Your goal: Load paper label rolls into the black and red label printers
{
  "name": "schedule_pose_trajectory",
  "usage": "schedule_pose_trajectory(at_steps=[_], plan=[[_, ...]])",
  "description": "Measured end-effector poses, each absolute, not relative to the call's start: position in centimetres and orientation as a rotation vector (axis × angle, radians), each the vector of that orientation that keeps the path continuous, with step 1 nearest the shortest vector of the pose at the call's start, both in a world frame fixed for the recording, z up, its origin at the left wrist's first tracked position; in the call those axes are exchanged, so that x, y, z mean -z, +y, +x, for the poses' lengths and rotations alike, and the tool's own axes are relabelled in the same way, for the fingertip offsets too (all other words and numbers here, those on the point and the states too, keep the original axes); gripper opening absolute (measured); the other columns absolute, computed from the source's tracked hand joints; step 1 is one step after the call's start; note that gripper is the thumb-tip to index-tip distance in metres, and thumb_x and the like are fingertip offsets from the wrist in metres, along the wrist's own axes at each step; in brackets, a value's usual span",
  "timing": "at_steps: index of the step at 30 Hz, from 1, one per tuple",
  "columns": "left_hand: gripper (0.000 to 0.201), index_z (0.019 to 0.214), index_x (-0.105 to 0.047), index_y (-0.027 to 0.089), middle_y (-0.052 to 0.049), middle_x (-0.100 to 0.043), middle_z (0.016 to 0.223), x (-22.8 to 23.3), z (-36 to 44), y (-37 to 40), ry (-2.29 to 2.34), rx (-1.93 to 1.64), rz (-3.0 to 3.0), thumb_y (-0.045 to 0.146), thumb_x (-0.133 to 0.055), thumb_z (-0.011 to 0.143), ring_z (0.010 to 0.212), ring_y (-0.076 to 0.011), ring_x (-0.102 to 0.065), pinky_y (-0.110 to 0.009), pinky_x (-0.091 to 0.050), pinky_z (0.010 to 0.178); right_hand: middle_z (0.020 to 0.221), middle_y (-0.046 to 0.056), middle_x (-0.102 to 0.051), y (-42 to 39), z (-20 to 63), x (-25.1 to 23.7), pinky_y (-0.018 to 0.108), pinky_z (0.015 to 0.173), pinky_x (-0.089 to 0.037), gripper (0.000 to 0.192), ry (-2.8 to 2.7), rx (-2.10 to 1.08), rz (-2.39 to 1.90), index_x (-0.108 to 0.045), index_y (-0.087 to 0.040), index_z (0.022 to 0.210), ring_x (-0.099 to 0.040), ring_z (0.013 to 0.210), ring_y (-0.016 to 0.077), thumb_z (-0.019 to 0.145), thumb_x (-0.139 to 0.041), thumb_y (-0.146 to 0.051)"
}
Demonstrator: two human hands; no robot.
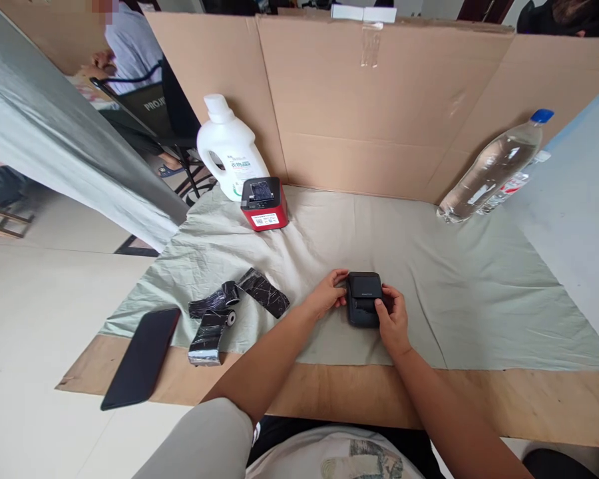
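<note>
A small black boxy device (367, 285), which looks like a portable label printer, lies on the cloth in front of me. Its upper part is a raised flap or lid, and a dark recess shows below that. My left hand (328, 293) is at its left side, fingers curled and fingertips against the edge near the upper corner. On the other side, my right hand (394, 320) grips the device's right edge, with the thumb on top beside the recess. Left of my forearm lie crumpled black film strips (264, 293) and a small film roll with a white core (231, 319).
A black phone (142, 359) overhangs the table's left front edge. Farther back stand a red-and-black cube device (264, 205) and a white detergent jug (232, 150). Water bottles (494, 176) lean at the right. A cardboard panel (379, 100) closes the back; a seated person (132, 50) is beyond.
</note>
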State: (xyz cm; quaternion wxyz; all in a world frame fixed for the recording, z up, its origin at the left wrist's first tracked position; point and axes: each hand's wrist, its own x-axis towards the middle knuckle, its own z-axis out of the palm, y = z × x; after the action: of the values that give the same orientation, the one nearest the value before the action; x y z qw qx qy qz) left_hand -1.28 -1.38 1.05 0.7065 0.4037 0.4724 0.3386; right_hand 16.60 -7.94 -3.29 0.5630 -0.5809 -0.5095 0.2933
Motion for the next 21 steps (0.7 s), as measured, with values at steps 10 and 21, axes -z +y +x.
schedule_pose_trajectory(at_steps=[10,21], plan=[[0.026,0.084,-0.045,0.020,0.008,-0.047,0.059,-0.2,-0.7,-2.1,1.169,-0.854,1.098,0.017,-0.067,0.070,0.048,-0.0077,-0.044,-0.020,-0.034,0.048,0.118,0.011,-0.059,-7.8,16.6,2.6,0.045,0.088,-0.052,0.039,-1.237,-0.615,-1.412,-0.053,-0.022,0.119,-0.061,0.098,0.0212,0.088,-0.057,-0.044],[0.037,0.125,-0.059,0.017,-0.007,-0.063,0.098,-1.3,-0.5,-2.5,1.302,-1.088,1.895,0.032,-0.048,0.093,0.086,-0.0189,-0.057,-0.033,-0.047,0.081,0.117,0.011,-0.059,-7.8,16.8,2.0,0.044,0.088,-0.051,0.026,-1.383,-0.519,-1.328,-0.058,-0.022,0.109,-0.057,0.109,0.0236,0.091,-0.053,-0.039]])
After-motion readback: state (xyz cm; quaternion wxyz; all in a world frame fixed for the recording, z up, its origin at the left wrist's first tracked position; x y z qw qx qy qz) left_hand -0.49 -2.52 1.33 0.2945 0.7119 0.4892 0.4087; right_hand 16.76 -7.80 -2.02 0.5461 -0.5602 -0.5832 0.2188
